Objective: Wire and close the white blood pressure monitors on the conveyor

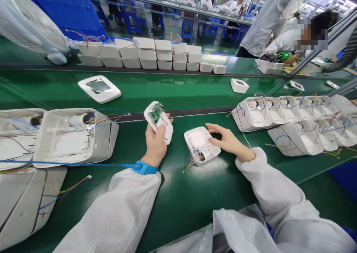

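Note:
My left hand (155, 141) is closed around a white cover with a green circuit board (156, 113), held above the bench with its inner side up. A blue wrist strap with a cord circles my left wrist. To the right, a white plastic housing (196, 137) lies on the green bench with its hollow side up. Inside its near end sit a small cylindrical part (206, 155) and thin coloured wires, which trail over the rim. My right hand (225, 138) is at the housing's right edge, fingers stretched apart, the thumb touching the rim.
Stacked housings with wires (75, 134) stand at left, and more rows (256, 113) at right. On the green strip behind lie a white device with a screen (99, 88) and a smaller one (239, 86). White boxes (147, 54) line the back; a co-worker (290, 37) is at far right.

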`<state>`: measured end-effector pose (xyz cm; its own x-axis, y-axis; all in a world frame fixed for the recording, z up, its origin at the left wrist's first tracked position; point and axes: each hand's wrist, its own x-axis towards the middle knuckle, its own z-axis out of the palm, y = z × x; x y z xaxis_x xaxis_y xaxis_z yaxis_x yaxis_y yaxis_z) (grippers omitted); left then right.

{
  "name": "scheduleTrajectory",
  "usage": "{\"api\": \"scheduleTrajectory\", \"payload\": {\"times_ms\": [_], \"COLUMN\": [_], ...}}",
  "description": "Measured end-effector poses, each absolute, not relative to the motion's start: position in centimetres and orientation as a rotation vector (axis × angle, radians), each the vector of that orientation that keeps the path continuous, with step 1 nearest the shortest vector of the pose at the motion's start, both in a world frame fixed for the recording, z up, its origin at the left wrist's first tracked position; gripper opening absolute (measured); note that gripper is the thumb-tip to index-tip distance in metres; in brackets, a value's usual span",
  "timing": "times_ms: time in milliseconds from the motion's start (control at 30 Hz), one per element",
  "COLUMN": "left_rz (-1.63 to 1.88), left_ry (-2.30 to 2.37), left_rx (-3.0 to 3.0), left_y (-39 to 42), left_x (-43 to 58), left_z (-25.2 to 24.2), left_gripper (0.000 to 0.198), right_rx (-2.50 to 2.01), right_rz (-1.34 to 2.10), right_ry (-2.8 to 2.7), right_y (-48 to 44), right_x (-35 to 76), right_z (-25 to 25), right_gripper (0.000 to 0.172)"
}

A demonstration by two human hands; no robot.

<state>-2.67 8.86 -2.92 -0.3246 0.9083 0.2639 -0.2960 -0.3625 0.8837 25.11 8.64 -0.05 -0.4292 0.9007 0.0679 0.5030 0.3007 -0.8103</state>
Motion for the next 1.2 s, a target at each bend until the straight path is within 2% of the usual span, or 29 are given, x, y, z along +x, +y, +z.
{"api": "scheduleTrajectory", "payload": {"times_ms": [67,133,200,300,367,433,500,600,667,767,867,967,1100,1200], "left_rz": [1.722,1.657,1.578,1.413,1.316,1.251,1.223,1.220,1.230,1.243,1.242,1.237,1.231,1.217], "left_ry": [0.954,0.916,0.829,0.725,0.708,0.741,0.813,0.906,0.923,0.936,0.942,0.921,0.875,0.909], "left_rx": [1.213,1.372,1.464,1.509,1.487,1.433,1.336,1.145,1.030,0.918,0.873,0.898,0.953,0.999], "left_y": [7.7,6.3,4.9,2.8,1.8,1.3,1.2,1.3,1.3,0.9,0.5,0.4,0.5,0.4], "left_x": [-1.8,-0.8,0.2,1.7,2.3,2.7,2.9,3.3,3.6,3.9,3.9,3.7,3.3,3.1], "left_z": [-2.6,-2.2,-2.0,-1.8,-1.8,-1.8,-1.8,-1.7,-1.6,-1.4,-1.3,-1.4,-1.9,-2.4], "left_gripper": [0.054,0.051,0.050,0.056,0.063,0.061,0.053,0.048,0.050,0.052,0.051,0.050,0.050,0.052], "right_rx": [-1.093,-0.986,-0.960,-1.051,-1.266,-1.474,-1.487,-1.128,-0.868,-0.688,-0.778,-0.815,-0.718,-0.773], "right_rz": [1.266,1.450,1.489,1.221,0.907,0.767,0.984,1.386,1.449,1.371,1.203,1.084,0.955,1.041], "right_ry": [-2.126,-2.203,-2.300,-2.395,-2.301,-2.165,-2.197,-2.404,-2.438,-2.342,-2.278,-2.316,-2.248,-2.072], "right_y": [8.7,9.0,9.4,9.3,8.2,6.0,2.9,-2.0,-4.2,-4.4,-0.8,4.4,8.4,8.2], "right_x": [25.1,25.1,25.3,26.1,27.0,28.0,28.6,28.4,27.8,27.3,27.4,26.9,24.6,23.0], "right_z": [0.7,1.5,2.3,3.6,4.8,5.9,6.5,6.2,5.6,5.4,6.2,7.2,7.2,6.2], "right_gripper": [0.064,0.057,0.048,0.041,0.035,0.033,0.042,0.082,0.087,0.068,0.048,0.021,0.015,0.016]}}
